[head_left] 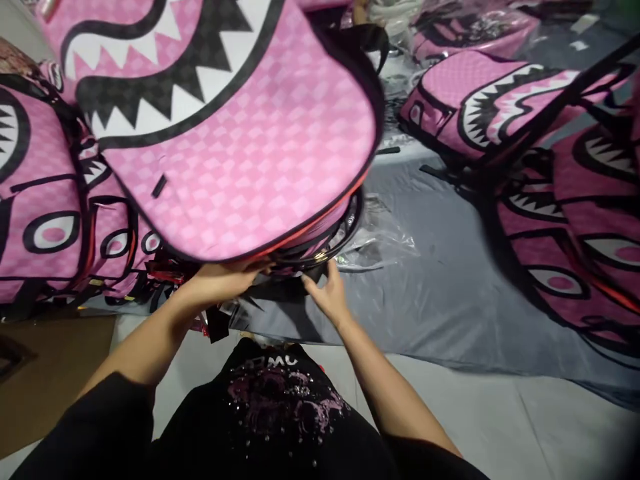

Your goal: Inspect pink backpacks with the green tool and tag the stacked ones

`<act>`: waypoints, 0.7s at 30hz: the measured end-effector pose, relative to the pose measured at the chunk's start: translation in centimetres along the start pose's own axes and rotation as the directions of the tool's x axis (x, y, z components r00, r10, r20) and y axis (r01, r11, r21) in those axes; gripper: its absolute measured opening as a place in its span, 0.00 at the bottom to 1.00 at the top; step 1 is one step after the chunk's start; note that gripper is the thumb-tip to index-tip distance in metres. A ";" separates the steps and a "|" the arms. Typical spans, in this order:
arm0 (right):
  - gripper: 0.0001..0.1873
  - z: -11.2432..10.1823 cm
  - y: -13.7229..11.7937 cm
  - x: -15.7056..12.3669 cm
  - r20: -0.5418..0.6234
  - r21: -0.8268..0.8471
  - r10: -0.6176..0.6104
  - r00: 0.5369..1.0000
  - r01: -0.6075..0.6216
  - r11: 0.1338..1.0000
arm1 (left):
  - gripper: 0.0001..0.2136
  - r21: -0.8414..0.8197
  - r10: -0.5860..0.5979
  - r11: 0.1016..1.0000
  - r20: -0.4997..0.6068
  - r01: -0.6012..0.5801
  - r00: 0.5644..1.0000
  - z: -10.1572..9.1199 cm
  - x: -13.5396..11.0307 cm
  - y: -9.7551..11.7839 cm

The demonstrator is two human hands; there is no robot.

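Note:
A large pink checkered backpack (260, 160) with a black-and-white shark-mouth print is tilted up in front of me. Its front panel faces me, and an orange-red zipper line runs along the lower edge. My left hand (225, 280) grips the bottom edge, with its fingertips partly hidden under the bag. On the right of that edge, my right hand (329, 293) holds a black part of the same backpack between thumb and fingers. A clear plastic bag (383, 233) lies on the table just beyond my right hand.
Several matching pink backpacks stand at the left (47, 220). More lie at the right, including one backpack (500, 107) with a long black strap (560, 107). A grey cloth (430, 280) covers the table. Plastic-wrapped pink goods (470, 30) sit at the back.

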State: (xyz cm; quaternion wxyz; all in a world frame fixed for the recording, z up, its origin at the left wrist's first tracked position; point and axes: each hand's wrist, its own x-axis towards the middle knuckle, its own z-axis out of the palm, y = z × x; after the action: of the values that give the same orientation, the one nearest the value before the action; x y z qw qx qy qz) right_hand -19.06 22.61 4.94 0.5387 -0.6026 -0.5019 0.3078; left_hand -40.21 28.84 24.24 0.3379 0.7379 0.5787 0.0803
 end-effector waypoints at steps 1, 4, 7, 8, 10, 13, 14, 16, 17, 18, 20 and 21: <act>0.38 -0.9 -0.1 0.7 -0.034 -0.038 -0.034 0.999 0.033 0.999 | 0.09 -0.007 0.089 0.996 0.053 -0.089 0.995 0.0 0.7 1.3; 0.37 -3.1 0.5 2.5 -0.071 -0.159 -0.087 0.994 0.075 0.984 | 0.09 -0.105 0.222 0.973 0.219 -0.203 0.950 0.6 2.9 3.1; 0.37 -3.9 2.2 3.3 0.005 -0.218 -0.057 0.998 0.057 0.974 | 0.10 -0.259 0.209 0.959 0.379 -0.114 0.901 1.3 4.1 2.4; 0.37 -4.0 2.7 3.3 0.028 -0.223 -0.046 0.999 0.051 0.974 | 0.10 -0.286 0.200 0.954 0.397 -0.086 0.896 1.5 4.1 2.0; 0.36 -4.1 3.2 3.0 0.048 -0.237 -0.042 0.998 0.052 0.970 | 0.10 -0.274 0.168 0.960 0.374 -0.065 0.912 1.5 3.6 1.7; 0.34 -4.0 3.0 1.8 -0.022 -0.300 -0.077 0.997 0.067 0.952 | 0.09 -0.097 0.131 0.990 0.309 -0.106 0.942 1.4 1.7 1.6; 0.33 -3.9 2.8 1.1 -0.078 -0.327 -0.091 0.993 0.061 0.943 | 0.09 -0.057 0.124 0.992 0.324 -0.112 0.938 1.6 0.8 1.4; 0.27 -3.4 2.3 -0.7 -0.155 -0.352 -0.095 0.983 0.035 0.935 | 0.10 -0.045 0.059 0.998 0.394 -0.045 0.917 3.0 -0.9 0.1; 0.24 -2.9 2.2 -1.6 -0.154 -0.350 -0.085 0.985 0.026 0.936 | 0.10 -0.059 0.010 0.998 0.425 0.017 0.905 4.1 -1.6 -0.9; 0.20 -2.3 2.1 -2.4 -0.116 -0.340 -0.067 0.991 0.024 0.940 | 0.10 -0.076 -0.046 0.993 0.443 0.089 0.895 5.4 -2.1 -2.2; 0.15 -0.5 2.7 -3.4 0.015 -0.316 -0.017 1.000 0.021 0.949 | 0.11 -0.081 -0.155 0.975 0.425 0.208 0.892 8.4 -2.5 -5.0; 0.15 0.6 3.2 -3.4 0.064 -0.317 0.014 0.998 0.007 0.948 | 0.12 -0.074 -0.197 0.967 0.396 0.245 0.897 9.9 -2.4 -6.4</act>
State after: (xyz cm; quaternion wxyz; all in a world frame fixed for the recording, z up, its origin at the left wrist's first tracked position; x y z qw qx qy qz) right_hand -19.75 19.91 1.14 0.4178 -0.6719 -0.5609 0.2437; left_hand -41.02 23.28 13.60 0.4965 0.6465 0.5751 -0.0702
